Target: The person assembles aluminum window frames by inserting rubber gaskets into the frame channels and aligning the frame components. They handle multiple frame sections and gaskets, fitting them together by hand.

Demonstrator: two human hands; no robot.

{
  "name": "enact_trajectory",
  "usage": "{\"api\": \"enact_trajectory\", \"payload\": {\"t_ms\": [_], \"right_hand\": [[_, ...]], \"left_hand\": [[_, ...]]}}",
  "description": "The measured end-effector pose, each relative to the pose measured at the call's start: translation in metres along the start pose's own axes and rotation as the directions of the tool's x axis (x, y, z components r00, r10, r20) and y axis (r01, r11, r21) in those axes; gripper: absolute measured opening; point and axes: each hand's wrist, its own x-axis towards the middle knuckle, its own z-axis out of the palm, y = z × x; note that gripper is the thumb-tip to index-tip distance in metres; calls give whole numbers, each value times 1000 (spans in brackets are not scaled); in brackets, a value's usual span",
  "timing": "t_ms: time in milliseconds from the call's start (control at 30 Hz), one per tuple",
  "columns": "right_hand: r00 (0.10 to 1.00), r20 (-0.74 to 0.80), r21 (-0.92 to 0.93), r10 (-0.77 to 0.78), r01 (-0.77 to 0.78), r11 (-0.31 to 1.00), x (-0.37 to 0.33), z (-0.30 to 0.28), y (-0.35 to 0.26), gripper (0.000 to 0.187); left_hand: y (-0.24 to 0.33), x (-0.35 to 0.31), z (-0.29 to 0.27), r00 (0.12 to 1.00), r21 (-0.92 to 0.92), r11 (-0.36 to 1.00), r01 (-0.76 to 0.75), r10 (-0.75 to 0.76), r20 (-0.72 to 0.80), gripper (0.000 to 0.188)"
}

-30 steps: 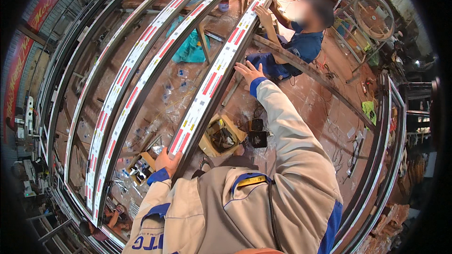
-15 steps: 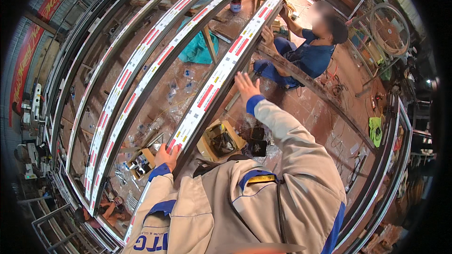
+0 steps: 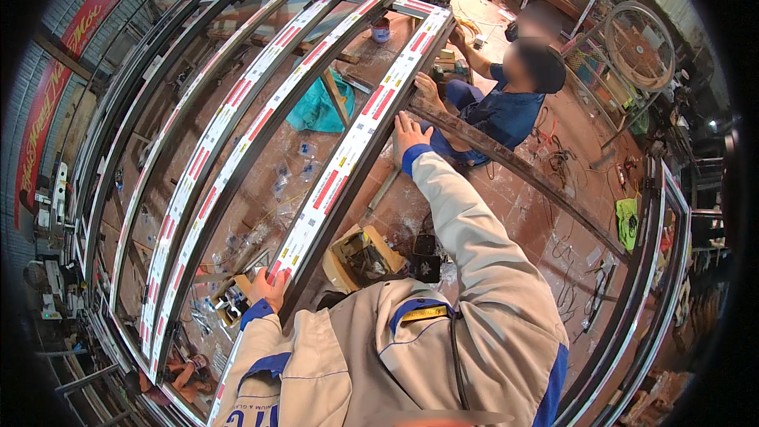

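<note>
A large dark metal frame [image 3: 352,146], its bars faced with white tape printed in red, slants across the view from lower left to upper right. My left hand [image 3: 269,291] is closed round the near bar at its lower part, fingers on the taped face. Farther up the same bar, my right hand [image 3: 411,133] grips the outer edge, fingertips at the rim and thumb apart. Past it, a crouching co-worker in dark blue [image 3: 506,115] has a hand [image 3: 428,88] at the bar's side. My fingers' undersides are hidden.
A dark beam [image 3: 522,162] runs from the frame toward the right. Below the bar sit an open cardboard box [image 3: 364,257] and a black bin [image 3: 427,257]. Teal cloth [image 3: 316,107] lies under the frame. More frames [image 3: 664,269] stand right; another person [image 3: 190,372] is lower left.
My right hand, spread just off the bar before, now rests on its edge with fingers hooked. My left hand stays on the bar. The view has shifted slightly.
</note>
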Motion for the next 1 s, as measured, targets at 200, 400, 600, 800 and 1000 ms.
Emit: {"api": "enact_trajectory", "payload": {"t_ms": [200, 400, 600, 800, 1000], "right_hand": [[977, -210, 321, 33, 37, 946, -46, 6, -33, 122], [994, -2, -2, -108, 108, 994, -53, 23, -20, 120], [988, -50, 165, -148, 154, 974, -55, 19, -14, 116], [990, 41, 176, -133, 124, 977, -58, 13, -22, 119], [992, -22, 191, -123, 125, 974, -58, 15, -24, 123]], "left_hand": [[3, -4, -1, 996, 10, 1000, 23, -22, -81, 76], [9, -4, 0, 998, 36, 999, 29, -27, -49, 74], [5, -4, -2, 999, 41, 999, 31, -30, -26, 77], [8, -2, -3, 998, 51, 997, 53, -52, -17, 81], [2, -3, -1, 999, 26, 999, 45, -45, 5, 81]]}}
